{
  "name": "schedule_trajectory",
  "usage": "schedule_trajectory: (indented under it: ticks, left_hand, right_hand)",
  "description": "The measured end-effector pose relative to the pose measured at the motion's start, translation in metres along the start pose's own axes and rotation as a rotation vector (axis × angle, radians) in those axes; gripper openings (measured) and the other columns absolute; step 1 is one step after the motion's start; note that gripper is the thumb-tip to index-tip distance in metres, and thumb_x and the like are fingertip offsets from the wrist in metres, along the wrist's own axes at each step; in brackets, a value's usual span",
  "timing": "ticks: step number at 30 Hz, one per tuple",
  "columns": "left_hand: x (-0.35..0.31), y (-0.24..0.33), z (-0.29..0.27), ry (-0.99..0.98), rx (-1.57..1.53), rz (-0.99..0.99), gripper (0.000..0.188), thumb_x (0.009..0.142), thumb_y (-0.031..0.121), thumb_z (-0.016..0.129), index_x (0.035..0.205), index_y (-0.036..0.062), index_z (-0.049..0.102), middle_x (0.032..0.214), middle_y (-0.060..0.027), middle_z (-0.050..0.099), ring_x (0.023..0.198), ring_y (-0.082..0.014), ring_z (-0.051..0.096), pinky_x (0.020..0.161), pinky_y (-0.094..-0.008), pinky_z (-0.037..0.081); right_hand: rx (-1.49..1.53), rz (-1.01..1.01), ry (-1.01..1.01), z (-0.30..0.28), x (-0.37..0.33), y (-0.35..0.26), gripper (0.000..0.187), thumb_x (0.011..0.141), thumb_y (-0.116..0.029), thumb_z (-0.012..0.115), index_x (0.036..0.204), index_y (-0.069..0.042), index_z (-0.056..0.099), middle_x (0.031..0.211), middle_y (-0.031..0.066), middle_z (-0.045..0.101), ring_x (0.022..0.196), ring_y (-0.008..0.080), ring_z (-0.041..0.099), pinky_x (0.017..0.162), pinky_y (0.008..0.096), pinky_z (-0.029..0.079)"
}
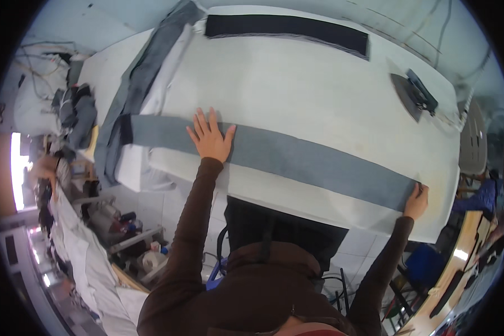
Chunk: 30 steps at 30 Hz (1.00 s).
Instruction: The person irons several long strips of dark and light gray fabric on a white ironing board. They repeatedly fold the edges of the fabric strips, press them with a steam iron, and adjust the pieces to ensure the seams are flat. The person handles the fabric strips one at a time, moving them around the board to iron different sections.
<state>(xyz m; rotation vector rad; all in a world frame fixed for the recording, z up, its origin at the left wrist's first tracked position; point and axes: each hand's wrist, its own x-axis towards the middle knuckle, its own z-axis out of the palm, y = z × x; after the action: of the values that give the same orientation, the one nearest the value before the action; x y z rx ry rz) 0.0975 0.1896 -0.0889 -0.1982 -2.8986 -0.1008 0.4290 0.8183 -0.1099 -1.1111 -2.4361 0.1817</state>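
A long strip of grey-blue fabric lies stretched across the white-covered table. My left hand rests on the strip left of its middle, fingers spread and palm down. At the strip's right end, my right hand has its fingers closed on the edge of the cloth. The strip's left end meets a dark band and a longer grey cloth, which runs from the far edge and droops over the table's left side.
A stack of black fabric strips lies along the far edge. An iron rests at the far right, its cord trailing off. Bundled clothes sit past the table's left side. A plastic chair stands right. Another person shows at far left.
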Motion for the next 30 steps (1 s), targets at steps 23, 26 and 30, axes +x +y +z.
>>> schedule_trajectory:
  ticks: [23, 26, 30]
  left_hand:
    - [0.085, -0.149, -0.025, -0.298, -0.324, 0.144, 0.032, 0.090, 0.040, 0.085, 0.110, 0.0165, 0.076, 0.110, -0.0015, 0.067, 0.114, -0.0281, 0.056, 0.107, -0.0522, 0.037]
    - [0.095, -0.164, -0.041, -0.449, -0.164, 0.292, 0.033, 0.086, 0.038, 0.088, 0.106, 0.0170, 0.073, 0.108, -0.0012, 0.066, 0.108, -0.0278, 0.056, 0.108, -0.0484, 0.035]
    - [0.102, -0.168, -0.035, -0.499, -0.243, 0.206, 0.034, 0.083, 0.032, 0.091, 0.104, 0.0154, 0.070, 0.106, -0.0013, 0.064, 0.112, -0.0276, 0.055, 0.108, -0.0485, 0.033]
  right_hand:
    - [-0.302, -0.170, -0.138, 0.027, -0.065, -0.125, 0.062, 0.114, -0.051, 0.043, 0.171, -0.027, 0.037, 0.178, 0.0138, 0.032, 0.164, 0.0392, 0.027, 0.129, 0.0641, 0.021]
    - [-0.291, -0.165, -0.140, 0.031, -0.066, -0.128, 0.061, 0.114, -0.051, 0.044, 0.170, -0.026, 0.039, 0.177, 0.0138, 0.033, 0.163, 0.0392, 0.028, 0.129, 0.0639, 0.021]
    - [-0.272, -0.176, -0.140, 0.034, -0.067, -0.128, 0.061, 0.114, -0.050, 0.045, 0.170, -0.026, 0.040, 0.177, 0.0136, 0.033, 0.163, 0.0390, 0.029, 0.129, 0.0639, 0.021]
